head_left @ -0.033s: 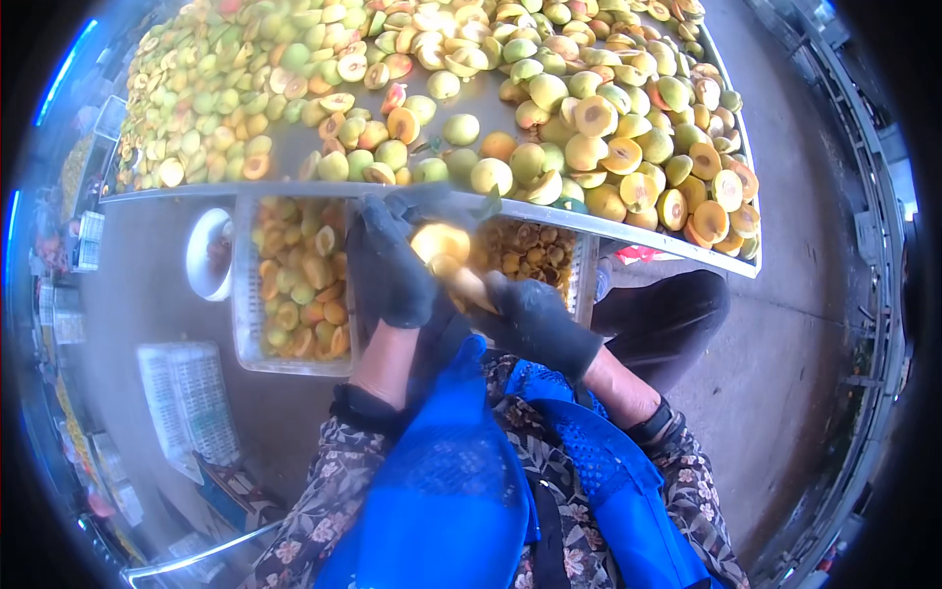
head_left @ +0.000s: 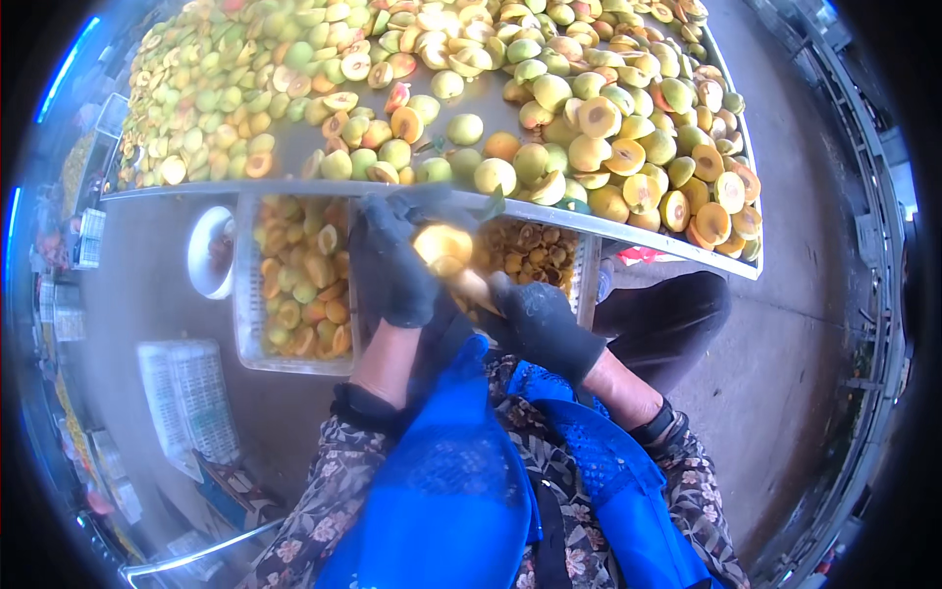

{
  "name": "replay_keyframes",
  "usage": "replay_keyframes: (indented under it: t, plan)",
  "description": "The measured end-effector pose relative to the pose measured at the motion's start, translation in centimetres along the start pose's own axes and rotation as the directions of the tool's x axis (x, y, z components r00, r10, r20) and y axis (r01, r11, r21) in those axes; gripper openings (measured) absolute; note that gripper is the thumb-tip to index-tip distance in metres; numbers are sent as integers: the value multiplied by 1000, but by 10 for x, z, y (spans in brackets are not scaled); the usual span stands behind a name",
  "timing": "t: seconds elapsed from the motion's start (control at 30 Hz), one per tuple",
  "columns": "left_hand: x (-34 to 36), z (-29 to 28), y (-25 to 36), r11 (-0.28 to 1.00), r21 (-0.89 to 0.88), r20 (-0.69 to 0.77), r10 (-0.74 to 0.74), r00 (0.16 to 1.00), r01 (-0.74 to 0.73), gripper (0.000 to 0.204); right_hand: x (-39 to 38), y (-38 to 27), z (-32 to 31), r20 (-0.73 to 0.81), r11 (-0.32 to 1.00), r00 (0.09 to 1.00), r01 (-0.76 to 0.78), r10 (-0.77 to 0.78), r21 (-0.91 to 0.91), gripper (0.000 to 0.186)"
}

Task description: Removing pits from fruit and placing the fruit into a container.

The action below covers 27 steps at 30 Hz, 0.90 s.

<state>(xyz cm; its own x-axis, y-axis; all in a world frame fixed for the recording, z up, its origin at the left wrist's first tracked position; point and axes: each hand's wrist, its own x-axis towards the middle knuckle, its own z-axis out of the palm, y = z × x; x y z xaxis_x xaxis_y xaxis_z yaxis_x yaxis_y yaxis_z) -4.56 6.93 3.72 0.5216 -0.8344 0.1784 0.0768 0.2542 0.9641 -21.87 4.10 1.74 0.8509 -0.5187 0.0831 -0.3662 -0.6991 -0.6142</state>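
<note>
Gripping a peach (head_left: 442, 245) in dark gloves, the person holds both hands close together just under the table (head_left: 294, 187) edge. The left hand (head_left: 392, 265) wraps round the fruit from the left side, fingers curled over it so it cannot turn. The right hand (head_left: 545, 324) sits just below and to the right, closed on a pale handle (head_left: 471, 287) that points up into the peach; the working end is hidden, so what kind of tool it is cannot be told. The fruit looks yellow-orange on its exposed face, which suggests a cut or opened side turned toward the camera.

Holding the work low and near the body keeps it right above two trays. The left tray (head_left: 294, 285), clear-walled, holds halved pieces in yellow and orange, and the right tray (head_left: 535, 255) holds smaller brownish bits, probably stones, though they are too small to be sure. That spot would let anything falling from the hands land in one tray or the other.

Whole and halved peaches cover the tabletop above, greener ones at the left, cut halves with dark hollows at the right. A white bowl (head_left: 206, 250) stands beside the left tray. A blue apron (head_left: 451, 501) covers the lap over flowered sleeves.
</note>
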Motion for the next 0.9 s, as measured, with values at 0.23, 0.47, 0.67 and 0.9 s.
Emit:
replay_keyframes:
  t: [0.23, 0.47, 0.67, 0.9]
  plan:
    - [-9, -52, -44, 928, -319, -132, -242, 961, 190, 58, -26, 20, -5, -131, 991, 984, -115, 123, 67, 21]
    - [-81, -239, -89, 978, -208, -804, -164, 572, -13, 44, -66, 51, 10, 160, 882, 874, -470, 460, 31, 25]
    - [-97, -369, -90, 601, 748, -594, 418, 688, 281, 50, -100, 105, 78, 137, 825, 861, -509, 491, 244, 26]
    - [39, -83, -21, 713, 682, -124, 333, 935, -164, 42, -84, 64, 13, 124, 873, 896, -444, 427, 201, 25]
